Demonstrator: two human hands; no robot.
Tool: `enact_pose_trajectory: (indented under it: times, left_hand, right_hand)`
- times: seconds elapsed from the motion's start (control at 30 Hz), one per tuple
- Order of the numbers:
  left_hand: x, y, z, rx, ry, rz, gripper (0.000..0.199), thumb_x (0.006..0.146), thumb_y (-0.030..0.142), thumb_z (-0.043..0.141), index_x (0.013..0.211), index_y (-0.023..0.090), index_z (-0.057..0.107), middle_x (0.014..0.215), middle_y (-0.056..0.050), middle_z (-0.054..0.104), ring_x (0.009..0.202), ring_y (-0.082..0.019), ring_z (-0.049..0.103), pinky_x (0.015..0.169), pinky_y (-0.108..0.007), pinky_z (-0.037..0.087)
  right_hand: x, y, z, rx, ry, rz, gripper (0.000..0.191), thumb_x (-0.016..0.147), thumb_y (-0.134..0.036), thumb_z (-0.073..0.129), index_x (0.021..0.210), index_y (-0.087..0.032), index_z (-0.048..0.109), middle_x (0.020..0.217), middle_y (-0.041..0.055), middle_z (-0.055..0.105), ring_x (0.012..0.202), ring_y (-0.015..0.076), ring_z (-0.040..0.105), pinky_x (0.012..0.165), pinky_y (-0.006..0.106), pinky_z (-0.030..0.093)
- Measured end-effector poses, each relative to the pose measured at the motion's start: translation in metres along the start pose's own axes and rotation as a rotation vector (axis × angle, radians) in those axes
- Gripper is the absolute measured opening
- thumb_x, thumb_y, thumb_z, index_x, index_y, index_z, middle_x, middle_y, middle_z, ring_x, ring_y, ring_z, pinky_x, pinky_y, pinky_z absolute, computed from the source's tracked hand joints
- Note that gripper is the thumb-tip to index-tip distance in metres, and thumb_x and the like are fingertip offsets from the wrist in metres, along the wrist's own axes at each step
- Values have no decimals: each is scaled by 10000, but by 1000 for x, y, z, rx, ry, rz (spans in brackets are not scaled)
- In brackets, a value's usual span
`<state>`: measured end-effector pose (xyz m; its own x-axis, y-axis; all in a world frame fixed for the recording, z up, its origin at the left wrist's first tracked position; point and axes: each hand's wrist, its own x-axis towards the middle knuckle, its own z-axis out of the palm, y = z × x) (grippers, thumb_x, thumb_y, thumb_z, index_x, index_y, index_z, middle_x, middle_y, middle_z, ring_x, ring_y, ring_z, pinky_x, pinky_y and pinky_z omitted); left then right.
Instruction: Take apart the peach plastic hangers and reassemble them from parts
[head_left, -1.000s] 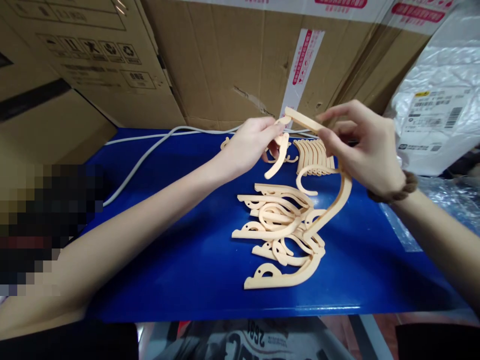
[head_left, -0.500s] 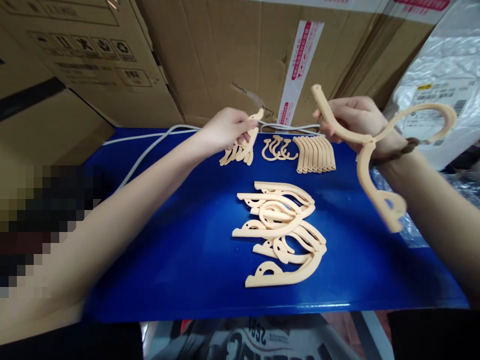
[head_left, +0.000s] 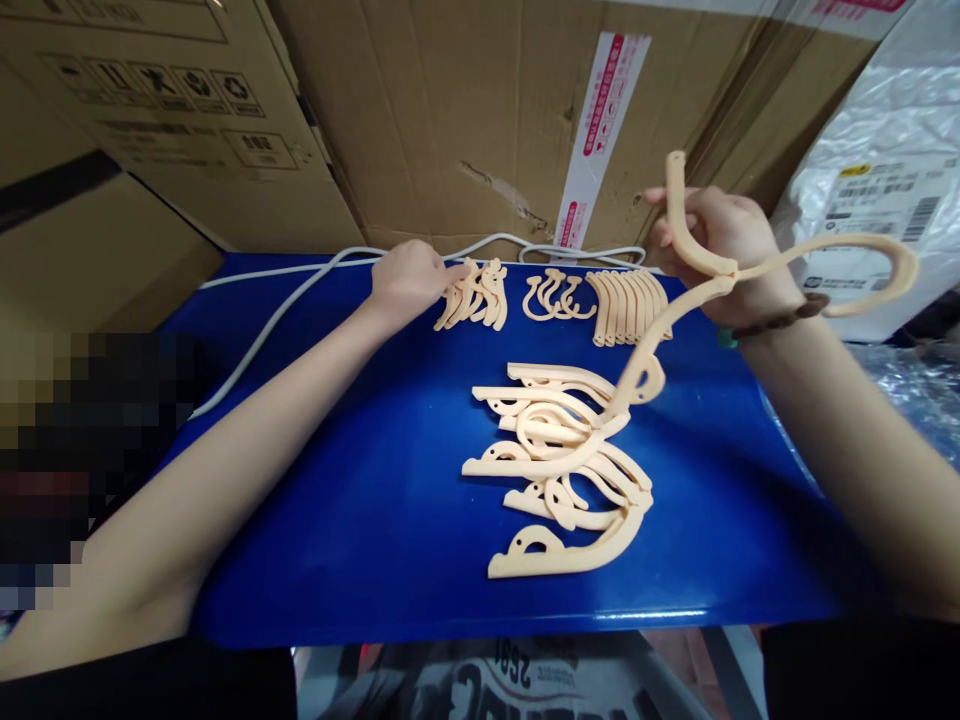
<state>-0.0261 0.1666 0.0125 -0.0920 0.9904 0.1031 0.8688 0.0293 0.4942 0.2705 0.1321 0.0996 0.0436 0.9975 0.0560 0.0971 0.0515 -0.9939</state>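
In my right hand (head_left: 724,235) is a cream plastic folding hanger (head_left: 679,310), raised over the right of the table. Its hook loops to the right past my wrist; one arm points up, and the other, with a half-round loop, slants down left over the hanger pile. My fingertips are partly behind it. At the back, my left hand (head_left: 411,278) is curled, one fingertip touching the left end of a bunch of short curved pieces (head_left: 480,295). Whatever its fingers hold is hidden. Several folded hangers (head_left: 570,460) lie piled mid-table.
Loose hooks (head_left: 555,297) and a row of curved arms (head_left: 628,308) lie at the back of the blue table (head_left: 360,520). A white cable (head_left: 281,335) runs behind them. Cardboard boxes (head_left: 420,120) wall the back and left; a plastic-wrapped package (head_left: 862,180) stands right.
My left hand has moved left and down to the short pieces; the piece it held up no longer shows raised. The hanger has turned, its lower arm swinging left over the pile.
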Motion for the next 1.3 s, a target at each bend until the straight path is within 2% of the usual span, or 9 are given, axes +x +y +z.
enact_pose_trajectory:
  times: [0.13,0.3,0.43,0.57,0.8,0.9,1.0,1.1,1.3]
  left_hand:
    - [-18,27,-8,-204,-9,163,506,955,618,523,845,177,744,958,-144,774,1001,-311,721,928,-448,557]
    - [-42,64,-15,-740,-543,268,723,1095,586,166,1209,156,736,1225,-122,773,1155,-251,731,921,-352,618]
    - [-51,73,-20,-751,-484,313,396,1103,268,369,1416,146,579,1477,-120,646,1352,-267,648,1103,-439,583]
    - [-56,74,-21,-822,-531,287,455,1026,117,425,1479,122,467,1523,-166,600,1367,-284,639,1147,-479,563]
    - [-68,81,-15,-776,-666,333,600,878,214,451,1459,97,545,1462,-192,623,1328,-343,652,998,-496,635]
    - [-65,79,-8,-649,-607,359,588,804,177,515,1387,117,569,1376,-192,656,1184,-324,709,943,-502,635]
    - [-61,75,0,-355,-340,431,512,752,63,526,1250,168,587,1276,-144,680,1162,-302,683,997,-497,588]
    - [-56,75,7,-134,-201,597,398,787,1,498,1141,172,565,1257,-119,666,1187,-287,643,1044,-469,535]
    - [-42,91,33,40,-259,968,286,872,24,516,1131,132,572,1259,-139,643,1265,-305,575,1065,-421,474]
  right_hand:
    - [-1,2,6,98,173,-74,224,1034,-125,346,887,-250,460,775,-3,650,552,99,457,526,230,420]
    - [-7,8,5,75,152,-256,177,922,-104,496,907,-274,452,1192,67,747,826,119,650,897,304,581]
    - [-9,14,0,-157,39,-439,280,743,-105,733,856,-259,528,1089,83,757,930,187,694,902,358,582]
    - [-16,17,4,-716,-72,-599,163,869,-229,739,1012,-219,662,1067,106,747,905,220,689,882,383,558]
    - [-32,21,14,-1189,-25,-716,361,1072,-423,485,1197,-216,753,930,93,760,837,261,712,718,358,494]
    - [-26,20,7,-1189,-118,-629,354,1058,-414,501,1076,-220,797,714,51,697,651,204,646,627,323,434]
    - [-10,21,-5,-1086,-324,-342,338,1017,-436,572,884,-204,779,550,-5,578,479,139,528,555,299,411]
    - [10,28,-17,-1031,-219,-180,308,1010,-377,539,937,-185,768,644,25,663,500,148,574,555,302,447]
    - [37,46,-20,-1258,-64,-163,265,916,-358,611,876,-170,793,710,111,732,728,273,703,698,374,509]
